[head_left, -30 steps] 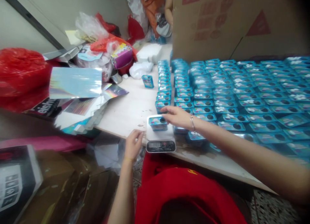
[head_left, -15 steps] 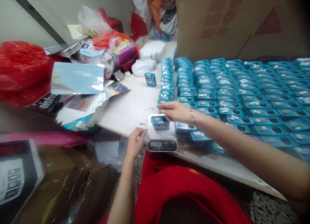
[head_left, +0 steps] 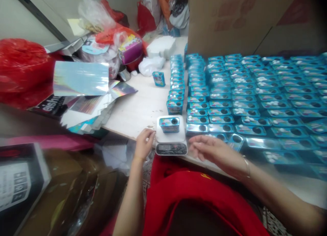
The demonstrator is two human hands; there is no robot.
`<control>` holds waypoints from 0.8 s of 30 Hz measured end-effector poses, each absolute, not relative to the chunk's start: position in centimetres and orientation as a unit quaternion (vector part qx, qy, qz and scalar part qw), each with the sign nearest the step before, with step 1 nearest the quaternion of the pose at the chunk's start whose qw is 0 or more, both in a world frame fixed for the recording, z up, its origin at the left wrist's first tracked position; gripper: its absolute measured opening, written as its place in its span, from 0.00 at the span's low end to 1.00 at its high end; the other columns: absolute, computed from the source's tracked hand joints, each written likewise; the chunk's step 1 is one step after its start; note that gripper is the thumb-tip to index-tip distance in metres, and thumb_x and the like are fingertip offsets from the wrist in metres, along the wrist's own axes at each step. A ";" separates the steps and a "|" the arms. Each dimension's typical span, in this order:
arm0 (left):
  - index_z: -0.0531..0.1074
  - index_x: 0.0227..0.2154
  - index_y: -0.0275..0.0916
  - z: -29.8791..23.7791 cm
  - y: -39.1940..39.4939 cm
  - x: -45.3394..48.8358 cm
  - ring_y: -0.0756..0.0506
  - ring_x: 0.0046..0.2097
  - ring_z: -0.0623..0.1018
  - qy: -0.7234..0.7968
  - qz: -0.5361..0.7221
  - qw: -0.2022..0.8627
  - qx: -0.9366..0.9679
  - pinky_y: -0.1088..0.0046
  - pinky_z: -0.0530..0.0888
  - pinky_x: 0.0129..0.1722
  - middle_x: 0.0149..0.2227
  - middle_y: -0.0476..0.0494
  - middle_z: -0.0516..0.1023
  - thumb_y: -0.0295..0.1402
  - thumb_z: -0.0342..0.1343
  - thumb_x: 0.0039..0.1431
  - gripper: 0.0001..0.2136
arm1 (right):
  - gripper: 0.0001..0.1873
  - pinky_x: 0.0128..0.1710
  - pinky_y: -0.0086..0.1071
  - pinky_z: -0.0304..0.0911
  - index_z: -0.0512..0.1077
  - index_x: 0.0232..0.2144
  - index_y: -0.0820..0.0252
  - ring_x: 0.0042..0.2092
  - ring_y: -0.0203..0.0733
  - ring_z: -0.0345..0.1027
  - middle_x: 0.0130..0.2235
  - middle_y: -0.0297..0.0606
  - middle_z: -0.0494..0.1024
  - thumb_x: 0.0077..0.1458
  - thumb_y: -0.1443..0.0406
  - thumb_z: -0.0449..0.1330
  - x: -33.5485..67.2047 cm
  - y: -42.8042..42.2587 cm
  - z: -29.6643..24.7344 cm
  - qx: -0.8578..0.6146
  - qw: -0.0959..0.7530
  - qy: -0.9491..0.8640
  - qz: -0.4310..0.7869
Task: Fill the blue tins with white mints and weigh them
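A blue box (head_left: 169, 125) with a round dark hole in its top stands on the white plate of a small kitchen scale (head_left: 170, 139) at the table's front edge. My left hand (head_left: 144, 143) is just left of the scale, fingers loosely bent and apart from the thumb, with nothing visible in them. To the right of the scale, over the table's edge, my right hand (head_left: 213, 151) is open, slightly blurred, holding nothing. The scale's display is too unclear to read. Behind the scale a blue box (head_left: 174, 107) ends a row of similar ones.
Several rows of blue boxes (head_left: 247, 91), some with white pieces on top, cover the table's right side. One box (head_left: 158, 79) stands apart. Silvery sheets (head_left: 81, 78) and red bags (head_left: 22, 71) lie left; a large cardboard carton (head_left: 230, 25) rises behind.
My right hand has left the box on the scale and moved right and toward me. The box stays on the scale. My left hand has barely moved.
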State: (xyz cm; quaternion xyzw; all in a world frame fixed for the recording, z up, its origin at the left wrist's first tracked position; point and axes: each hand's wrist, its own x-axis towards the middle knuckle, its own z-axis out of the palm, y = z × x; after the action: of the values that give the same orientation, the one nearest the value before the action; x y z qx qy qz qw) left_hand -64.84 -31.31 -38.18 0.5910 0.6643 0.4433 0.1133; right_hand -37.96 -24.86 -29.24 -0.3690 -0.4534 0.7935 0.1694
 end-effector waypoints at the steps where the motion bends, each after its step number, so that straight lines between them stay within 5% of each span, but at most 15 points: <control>1: 0.72 0.32 0.38 -38.1 -31.3 -64.8 0.47 0.38 0.73 0.664 0.442 0.113 0.592 0.71 0.70 0.39 0.35 0.44 0.74 0.33 0.50 0.62 0.08 | 0.18 0.23 0.25 0.55 0.68 0.36 0.63 0.24 0.29 0.63 0.28 0.35 0.74 0.48 0.57 0.65 -37.7 -25.4 -29.6 -0.370 0.157 -0.458 0.792; 8: 0.73 0.34 0.38 -37.6 -31.3 -64.4 0.47 0.38 0.73 0.660 0.446 0.109 0.595 0.70 0.70 0.40 0.36 0.43 0.74 0.33 0.50 0.62 0.08 | 0.22 0.17 0.24 0.37 0.64 0.25 0.62 0.15 0.25 0.46 0.15 0.26 0.64 0.51 0.48 0.60 -37.4 -28.3 -32.1 -0.374 0.082 -0.479 0.790; 14: 0.73 0.37 0.38 -36.6 -30.6 -63.6 0.47 0.40 0.73 0.648 0.467 0.107 0.592 0.71 0.71 0.39 0.38 0.42 0.74 0.33 0.50 0.62 0.08 | 0.20 0.19 0.25 0.44 0.67 0.30 0.61 0.18 0.27 0.51 0.22 0.28 0.67 0.50 0.49 0.59 -38.9 -26.7 -30.4 -0.386 0.158 -0.566 0.712; 18: 0.73 0.36 0.38 -36.2 -30.4 -63.2 0.47 0.39 0.73 0.644 0.464 0.112 0.598 0.71 0.71 0.39 0.36 0.42 0.74 0.33 0.49 0.62 0.08 | 0.09 0.30 0.27 0.57 0.71 0.31 0.61 0.28 0.33 0.62 0.27 0.32 0.71 0.56 0.61 0.56 -41.9 -22.7 -27.3 -0.355 0.228 -0.740 0.525; 24: 0.72 0.31 0.38 -35.9 -31.2 -63.5 0.46 0.40 0.74 0.646 0.455 0.101 0.605 0.68 0.72 0.43 0.34 0.42 0.74 0.35 0.49 0.62 0.10 | 0.06 0.41 0.32 0.59 0.74 0.30 0.63 0.39 0.41 0.67 0.35 0.42 0.76 0.54 0.71 0.56 -46.7 -18.2 -26.1 -0.361 0.124 -0.874 0.302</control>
State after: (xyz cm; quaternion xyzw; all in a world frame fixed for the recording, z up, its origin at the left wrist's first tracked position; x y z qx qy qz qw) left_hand -63.47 -31.18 -35.95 0.6048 0.6456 0.4552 0.1009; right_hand -46.73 -18.17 -26.12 -0.3609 -0.8737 0.3016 0.1239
